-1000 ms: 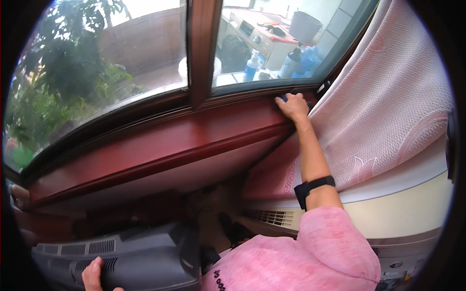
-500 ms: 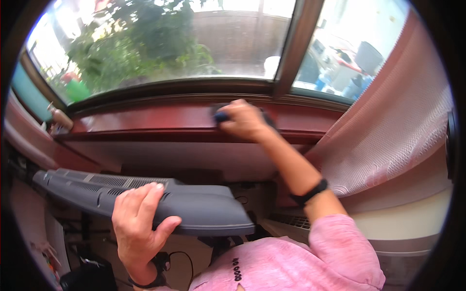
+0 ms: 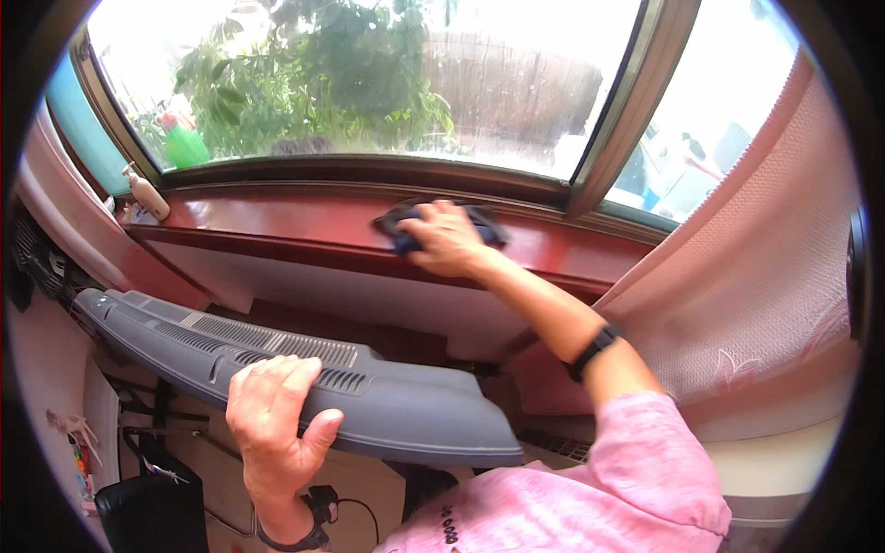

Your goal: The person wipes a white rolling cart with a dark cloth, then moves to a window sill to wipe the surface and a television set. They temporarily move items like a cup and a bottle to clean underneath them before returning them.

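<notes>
On the red-brown window sill (image 3: 304, 219), my right hand (image 3: 444, 238) presses down on a bunched dark cloth (image 3: 486, 224), fingers bent round its folds. The cloth shows on both sides of the hand. Lower left, my left hand (image 3: 275, 419) grips a long grey plastic casing (image 3: 433, 410) with slotted vents, which looks like the back of a television. The fingers lie over its vented top and the thumb is on the near side. The casing sits tilted between me and the sill.
A pump bottle (image 3: 147, 194) stands at the sill's left end. Behind the sill is a framed window (image 3: 369, 101), with plants outside. A pink curtain (image 3: 728, 295) hangs at the right. A black bag-like thing (image 3: 152, 507) and a cable (image 3: 364, 507) are low on the left.
My right hand has slid a little left along the sill with the cloth. The view has shifted; my left hand stays on the grey casing.
</notes>
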`<action>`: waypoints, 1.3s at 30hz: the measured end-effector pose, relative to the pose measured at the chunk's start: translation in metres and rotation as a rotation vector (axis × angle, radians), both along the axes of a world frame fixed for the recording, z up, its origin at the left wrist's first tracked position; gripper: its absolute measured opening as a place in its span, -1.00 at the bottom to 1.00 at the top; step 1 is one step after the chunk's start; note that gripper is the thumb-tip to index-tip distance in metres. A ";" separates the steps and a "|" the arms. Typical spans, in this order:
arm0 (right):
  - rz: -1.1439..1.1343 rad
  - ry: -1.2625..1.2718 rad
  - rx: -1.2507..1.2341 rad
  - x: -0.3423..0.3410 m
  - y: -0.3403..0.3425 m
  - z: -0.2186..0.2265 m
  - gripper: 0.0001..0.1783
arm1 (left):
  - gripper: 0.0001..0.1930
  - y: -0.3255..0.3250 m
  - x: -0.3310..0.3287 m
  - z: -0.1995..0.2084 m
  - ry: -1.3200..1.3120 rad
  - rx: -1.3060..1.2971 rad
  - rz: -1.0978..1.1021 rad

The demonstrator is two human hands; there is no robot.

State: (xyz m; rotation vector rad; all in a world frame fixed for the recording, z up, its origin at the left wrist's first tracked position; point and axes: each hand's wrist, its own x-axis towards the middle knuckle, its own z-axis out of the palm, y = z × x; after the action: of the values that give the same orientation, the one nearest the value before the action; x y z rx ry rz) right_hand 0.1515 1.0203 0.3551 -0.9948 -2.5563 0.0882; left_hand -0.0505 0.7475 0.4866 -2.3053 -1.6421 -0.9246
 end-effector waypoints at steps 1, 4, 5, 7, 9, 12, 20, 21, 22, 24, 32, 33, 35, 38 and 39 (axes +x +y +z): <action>0.053 -0.020 -0.026 -0.024 0.009 0.008 -0.56 | -0.47 -0.001 0.001 0.000 -0.006 -0.004 0.016; 0.285 -0.014 0.126 -0.068 0.026 0.023 -0.72 | -0.51 -0.001 0.004 0.000 -0.005 -0.006 0.049; 0.200 0.009 0.248 -0.075 0.033 0.026 -0.76 | -0.52 -0.001 0.005 0.001 -0.007 -0.005 0.053; 0.069 -0.013 0.336 -0.075 0.050 0.027 -0.82 | -0.54 -0.001 0.007 0.000 -0.020 0.000 0.066; -0.024 -0.102 0.122 -0.060 0.061 0.023 -0.72 | -0.56 0.000 0.010 0.000 -0.016 0.000 0.072; -0.112 -0.089 -0.071 -0.023 0.068 0.027 -0.56 | -0.59 0.000 0.011 0.001 -0.033 0.010 0.069; -0.171 -0.132 0.379 0.150 -0.017 0.020 -0.42 | -0.62 -0.001 0.000 -0.002 -0.008 0.050 0.035; -0.130 -0.072 0.345 0.142 -0.025 0.011 -0.42 | -0.63 -0.001 -0.002 -0.003 -0.002 0.083 0.021; -0.123 -0.040 0.309 0.130 -0.031 0.005 -0.42 | -0.62 0.000 -0.003 -0.004 -0.007 0.084 0.016; -0.058 -0.041 0.100 0.089 -0.032 -0.001 -0.48 | -0.63 -0.001 -0.005 -0.006 0.001 0.071 0.025; 0.351 -0.241 -0.102 -0.168 0.044 0.021 -0.39 | -0.67 -0.003 -0.003 -0.003 0.004 0.066 0.055; 0.352 -0.233 -0.097 -0.178 0.047 0.021 -0.38 | -0.68 -0.003 -0.002 -0.002 0.004 0.061 0.051; 0.323 -0.261 -0.104 -0.175 0.043 0.019 -0.37 | -0.68 -0.002 -0.001 -0.001 0.018 0.077 0.055; 0.325 -0.186 -0.060 -0.100 0.022 0.012 -0.42 | -0.63 -0.004 -0.002 -0.004 0.017 0.105 0.038; 0.318 -0.137 -0.020 -0.062 0.012 0.010 -0.45 | -0.61 -0.005 -0.004 -0.005 0.017 0.116 0.030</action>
State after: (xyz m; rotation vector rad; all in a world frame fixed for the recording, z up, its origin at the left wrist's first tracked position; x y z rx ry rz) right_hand 0.0891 1.0328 0.3654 -0.6113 -2.8255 0.1369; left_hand -0.0540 0.7429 0.4818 -2.2003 -1.5679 -0.9643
